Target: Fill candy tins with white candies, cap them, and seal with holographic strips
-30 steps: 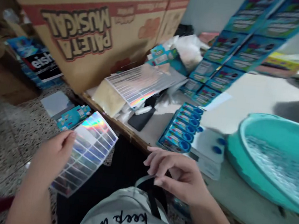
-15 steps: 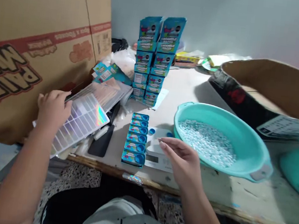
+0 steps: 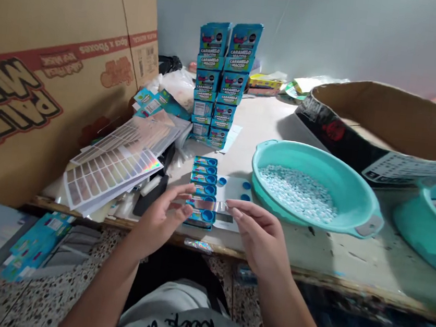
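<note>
A thin clear sticker strip [image 3: 209,205] is pinched at one end by my right hand [image 3: 261,234], between thumb and forefinger. It stretches leftward over a row of small blue candy boxes [image 3: 204,177] with round blue caps. At the strip's other end is my left hand [image 3: 160,220], thumb and forefinger apart. Under and beside my right hand lies a white scale [image 3: 235,184] with a small display and a few loose blue caps [image 3: 246,185]. Sheets of clear stickers [image 3: 108,180] are piled to the left of my left hand.
A turquoise basin [image 3: 351,189] holds many small pale candies. Another basin [image 3: 416,223] with blue caps stands at right, near a cut black carton [image 3: 336,127]. Blue boxes [image 3: 229,83] are stacked high at the back. A large cardboard box [image 3: 68,62] borders the left.
My left hand has left the sticker sheets and come right, to the strip in front of my right hand. The strip now shows stretched out from the right fingertips. The view has shifted slightly.
</note>
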A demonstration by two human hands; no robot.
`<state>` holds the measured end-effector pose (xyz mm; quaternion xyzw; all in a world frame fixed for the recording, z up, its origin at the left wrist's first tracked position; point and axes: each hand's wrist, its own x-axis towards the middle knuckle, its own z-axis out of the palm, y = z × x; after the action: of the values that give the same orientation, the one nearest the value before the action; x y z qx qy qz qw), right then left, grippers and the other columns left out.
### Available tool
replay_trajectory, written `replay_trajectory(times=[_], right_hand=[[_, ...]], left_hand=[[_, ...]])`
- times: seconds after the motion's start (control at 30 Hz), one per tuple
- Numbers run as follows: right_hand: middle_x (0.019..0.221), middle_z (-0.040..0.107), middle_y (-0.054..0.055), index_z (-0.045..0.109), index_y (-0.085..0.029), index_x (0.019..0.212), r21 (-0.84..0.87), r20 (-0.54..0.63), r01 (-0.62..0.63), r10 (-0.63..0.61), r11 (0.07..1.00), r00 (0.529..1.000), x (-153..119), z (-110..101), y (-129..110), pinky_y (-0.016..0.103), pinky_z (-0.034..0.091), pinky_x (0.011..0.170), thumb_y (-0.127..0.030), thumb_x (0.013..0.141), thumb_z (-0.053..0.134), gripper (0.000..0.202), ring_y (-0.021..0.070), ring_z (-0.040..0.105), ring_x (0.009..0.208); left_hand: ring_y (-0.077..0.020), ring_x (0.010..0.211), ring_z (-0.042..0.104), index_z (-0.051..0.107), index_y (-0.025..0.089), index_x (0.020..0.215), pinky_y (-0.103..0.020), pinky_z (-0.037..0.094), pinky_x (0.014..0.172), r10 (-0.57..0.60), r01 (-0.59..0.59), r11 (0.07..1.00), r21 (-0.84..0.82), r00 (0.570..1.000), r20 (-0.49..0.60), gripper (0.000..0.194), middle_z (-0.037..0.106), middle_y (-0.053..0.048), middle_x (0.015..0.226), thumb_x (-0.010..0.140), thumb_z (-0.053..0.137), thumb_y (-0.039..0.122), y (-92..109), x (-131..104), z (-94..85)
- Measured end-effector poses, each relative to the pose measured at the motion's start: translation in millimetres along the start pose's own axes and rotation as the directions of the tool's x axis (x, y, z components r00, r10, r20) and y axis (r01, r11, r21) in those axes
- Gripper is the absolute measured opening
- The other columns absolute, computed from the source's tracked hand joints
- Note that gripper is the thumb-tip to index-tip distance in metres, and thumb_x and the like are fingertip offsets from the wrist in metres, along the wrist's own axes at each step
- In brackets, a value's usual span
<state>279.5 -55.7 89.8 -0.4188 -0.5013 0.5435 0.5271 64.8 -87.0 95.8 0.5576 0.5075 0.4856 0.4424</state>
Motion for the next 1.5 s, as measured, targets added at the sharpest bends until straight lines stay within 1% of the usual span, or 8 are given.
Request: replay_trajectory(times=[0.17, 0.47, 0.67, 0.83, 1.03, 1.17, 1.37, 1.5], right_hand=[[0.088, 0.081, 0.006, 0.084, -0.024, 0.089, 0.058, 0.12, -0.047, 0.04, 0.997, 0.992, -7.9, 21.6, 1.1, 0.033, 0.06, 0.078, -0.047, 0.075, 0.085, 0.027, 0.0206, 0.074, 0.081], [0.079, 0.076, 0.004, 0.081, -0.021, 0.098, -0.019, 0.246, -0.038, 0.042, 0.999, 0.968, -24.7, 54.8, 21.1, 0.026, 0.058, 0.061, -0.047, 0.07, 0.09, 0.039, 0.0164, 0.069, 0.071], [0.084, 0.076, 0.005, 0.077, -0.02, 0.111, -0.117, 0.342, 0.097, -0.052, 0.988, 0.938, -29.9, 64.2, 16.7, 0.028, 0.06, 0.066, -0.046, 0.077, 0.085, 0.043, 0.0179, 0.071, 0.075], [0.086, 0.076, 0.006, 0.075, -0.018, 0.118, -0.222, 0.567, 0.253, -0.086, 0.942, 0.819, -33.7, 67.7, 5.4, 0.027, 0.059, 0.073, -0.039, 0.088, 0.074, 0.038, 0.0175, 0.072, 0.078], [0.093, 0.078, 0.008, 0.075, -0.019, 0.123, -0.262, 0.583, 0.25, -0.054, 0.932, 0.81, -42.1, 66.9, 1.4, 0.032, 0.061, 0.08, -0.057, 0.098, 0.058, 0.049, 0.0215, 0.074, 0.086], [0.097, 0.078, 0.008, 0.071, -0.021, 0.129, -0.209, 0.602, 0.215, -0.048, 0.954, 0.797, -41.7, 66.2, 6.6, 0.034, 0.06, 0.086, -0.063, 0.1, 0.051, 0.055, 0.0221, 0.074, 0.092], [0.114, 0.076, 0.009, 0.065, -0.025, 0.134, -0.084, 0.563, 0.254, -0.164, 0.964, 0.81, -40.0, 65.1, 21.4, 0.039, 0.055, 0.1, -0.063, 0.098, 0.056, 0.054, 0.0237, 0.07, 0.11], [0.111, 0.075, 0.009, 0.065, -0.025, 0.134, -0.003, 0.599, 0.197, -0.157, 0.98, 0.785, -48.8, 66.2, 32.2, 0.036, 0.057, 0.093, -0.058, 0.091, 0.07, 0.054, 0.0223, 0.07, 0.103]], left_hand=[[-0.0219, 0.101, 0.072, 0.074, 0.019, 0.111, -0.034, 0.056, 0.095, -0.085, 0.085, 0.994, -0.074, 0.996, -0.001, 0.036, 0.078, -0.009, 0.107, 0.088, 0.072, 0.047, -4.2, -27.8, -8.5], [-0.0184, 0.08, 0.069, 0.077, 0.018, 0.095, -0.029, 0.055, 0.078, -0.138, 0.134, 0.99, -0.031, 0.965, -0.223, 0.029, 0.075, -0.004, 0.083, 0.089, 0.065, 0.044, -8.9, -80.0, -26.7], [-0.0213, 0.108, 0.066, 0.075, 0.023, 0.109, -0.033, 0.053, 0.097, 0.035, 0.013, 0.988, 0.153, 0.95, -0.309, 0.028, 0.071, -0.007, 0.112, 0.098, 0.057, 0.041, -5.1, -96.3, -32.0], [-0.0277, 0.139, 0.051, 0.07, 0.029, 0.125, -0.045, 0.039, 0.119, 0.225, -0.049, 0.869, 0.492, 0.925, -0.306, 0.035, 0.056, -0.01, 0.143, 0.092, 0.069, 0.041, 5.0, -104.0, -26.7], [-0.0202, 0.092, 0.071, 0.076, 0.029, 0.091, -0.058, 0.02, 0.126, 0.258, -0.116, 0.802, 0.586, 0.952, -0.165, 0.011, 0.077, 0.001, 0.094, 0.095, 0.067, 0.033, 5.3, -106.4, -21.8], [-0.0178, 0.084, 0.07, 0.075, 0.028, 0.086, -0.055, 0.023, 0.125, 0.338, -0.168, 0.766, 0.62, 0.926, -0.166, 0.011, 0.077, 0.003, 0.086, 0.094, 0.067, 0.028, 1.5, -107.0, -23.2], [-0.0169, 0.082, 0.068, 0.076, 0.023, 0.081, -0.036, 0.053, 0.098, 0.382, -0.246, 0.911, 0.331, 0.806, -0.451, 0.014, 0.074, -0.002, 0.08, 0.091, 0.073, 0.032, -3.1, -108.2, -14.1], [-0.0129, 0.07, 0.065, 0.079, 0.021, 0.082, -0.022, 0.053, 0.065, 0.194, -0.279, 0.957, -0.078, 0.817, -0.543, 0.017, 0.071, -0.001, 0.074, 0.083, 0.083, 0.038, -11.8, -101.1, 0.2]])
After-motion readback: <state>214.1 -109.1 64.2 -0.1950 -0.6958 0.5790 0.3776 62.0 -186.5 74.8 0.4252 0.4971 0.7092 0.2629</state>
